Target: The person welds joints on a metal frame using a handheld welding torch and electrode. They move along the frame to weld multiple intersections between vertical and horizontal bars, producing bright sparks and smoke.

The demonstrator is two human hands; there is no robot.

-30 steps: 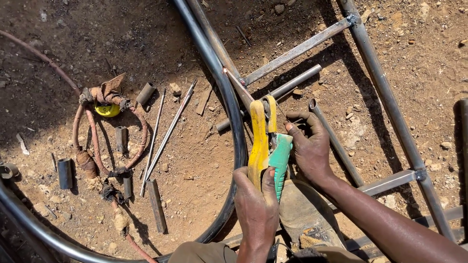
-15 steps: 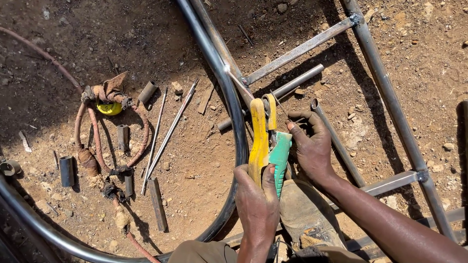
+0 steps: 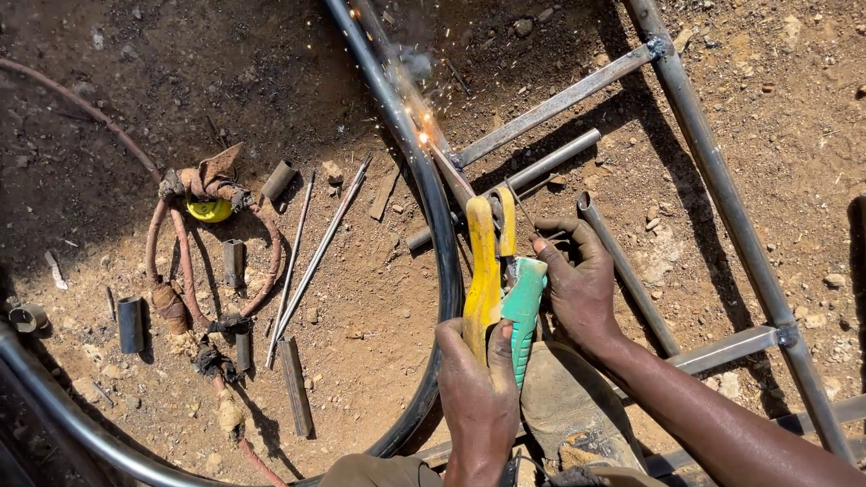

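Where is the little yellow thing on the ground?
In the head view, the yellow tape measure lies on the dirt at the left, tucked inside the loop of reddish hose, just left of a short pipe piece.
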